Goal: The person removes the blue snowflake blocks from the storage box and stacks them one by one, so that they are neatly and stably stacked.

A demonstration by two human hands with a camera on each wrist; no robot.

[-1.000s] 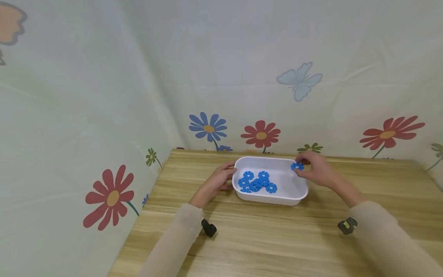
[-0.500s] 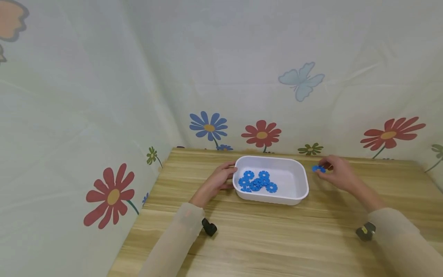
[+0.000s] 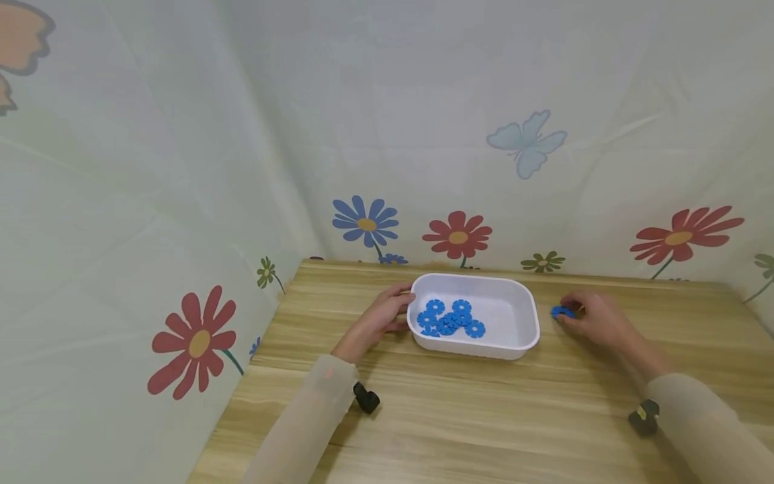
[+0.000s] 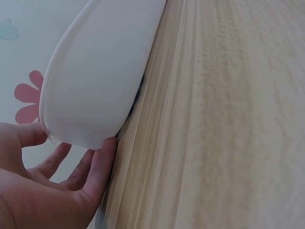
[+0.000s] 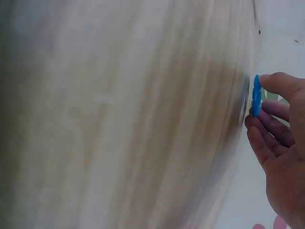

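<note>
A white plastic tray point(image 3: 474, 346) stands on the table, with several blue notched plastic discs point(image 3: 475, 329) heaped toward its left end. My left hand point(image 3: 379, 314) holds the tray's left end. In the left wrist view the thumb lies at the rim and the fingertips point(image 4: 108, 143) touch the wall lower down. Right of the tray, my right hand point(image 3: 595, 319) pinches one blue notched disc point(image 3: 562, 312) close to the tabletop. The right wrist view shows this disc point(image 5: 257, 95) edge-on between thumb and fingers; whether it touches the wood I cannot tell.
The wood-grain table point(image 3: 471, 417) runs back to a pale curtain point(image 3: 411, 121) printed with flowers and a butterfly. Dark camera mounts point(image 3: 365, 398) sit at both wrists.
My right hand has carried the disc from over the tray's right rim out to the right, then lowered it toward the table. The left hand and tray have stayed put.
</note>
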